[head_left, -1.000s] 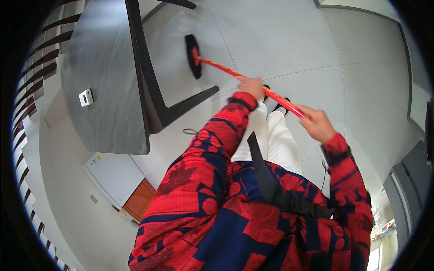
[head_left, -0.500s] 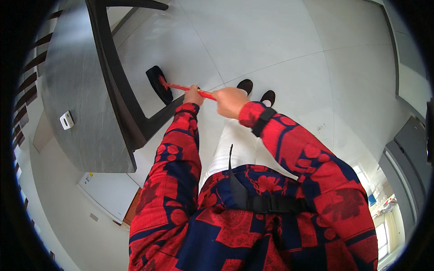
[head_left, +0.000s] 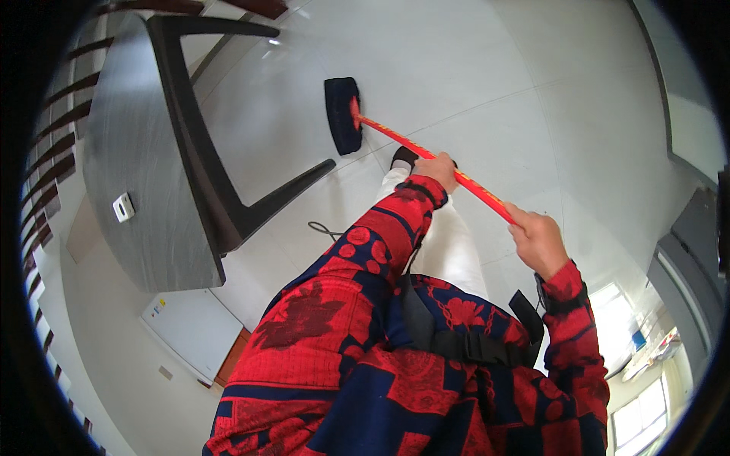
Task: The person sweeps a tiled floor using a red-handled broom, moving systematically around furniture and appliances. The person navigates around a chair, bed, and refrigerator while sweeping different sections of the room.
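Observation:
A broom with a red handle (head_left: 480, 191) slants across the view from upper left to lower right. Its wide dark head (head_left: 341, 118) rests on the pale tiled floor, beyond the end of a dark table leg (head_left: 293, 182). My left hand (head_left: 437, 170) is closed around the middle of the handle, in front of my shoes. Farther right, my right hand (head_left: 538, 237) grips the handle near its end. The very tip of the handle is hidden in that hand.
To the left stands a grey-topped table (head_left: 144, 167) on a dark frame, a small white device (head_left: 123, 207) lying on it. Dark slats (head_left: 61, 152) line the far left. A white appliance (head_left: 194, 330) stands behind the table, and a grey cabinet (head_left: 688, 273) at the right.
The broom head has swept rightward and away from the table leg. My hands have moved right and spread apart along the handle, the right one farther back.

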`<move>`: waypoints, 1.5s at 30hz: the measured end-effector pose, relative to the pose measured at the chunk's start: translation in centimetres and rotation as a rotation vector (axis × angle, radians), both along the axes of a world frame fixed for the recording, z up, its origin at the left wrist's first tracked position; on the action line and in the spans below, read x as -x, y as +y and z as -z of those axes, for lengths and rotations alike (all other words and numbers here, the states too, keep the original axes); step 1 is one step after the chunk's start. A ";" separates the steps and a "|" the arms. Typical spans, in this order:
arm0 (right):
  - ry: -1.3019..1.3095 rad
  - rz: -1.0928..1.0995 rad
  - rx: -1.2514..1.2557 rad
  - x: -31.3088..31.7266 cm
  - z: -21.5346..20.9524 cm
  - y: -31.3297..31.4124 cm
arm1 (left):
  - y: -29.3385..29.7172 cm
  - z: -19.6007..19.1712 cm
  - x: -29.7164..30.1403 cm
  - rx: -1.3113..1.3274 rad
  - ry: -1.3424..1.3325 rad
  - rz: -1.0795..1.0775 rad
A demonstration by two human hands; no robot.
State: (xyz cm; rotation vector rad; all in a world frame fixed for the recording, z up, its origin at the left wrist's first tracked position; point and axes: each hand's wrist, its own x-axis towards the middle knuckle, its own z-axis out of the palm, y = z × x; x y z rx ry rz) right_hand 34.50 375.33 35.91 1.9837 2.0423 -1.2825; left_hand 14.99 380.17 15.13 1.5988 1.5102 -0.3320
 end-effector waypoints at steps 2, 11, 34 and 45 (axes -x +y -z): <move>-0.031 0.126 0.035 -3.2 -2.7 -2.3 | -0.6 -0.9 -4.4 0.028 -0.104 0.106; -0.238 0.509 0.098 -9.0 -12.9 -12.1 | -7.6 -4.8 -20.8 0.073 -0.448 0.534; 0.368 0.463 0.130 -2.0 -4.2 6.6 | 12.9 -3.6 -0.1 -0.070 -0.242 0.139; 0.584 0.127 0.180 21.9 6.6 26.6 | 22.2 1.8 27.7 -0.164 0.136 -0.197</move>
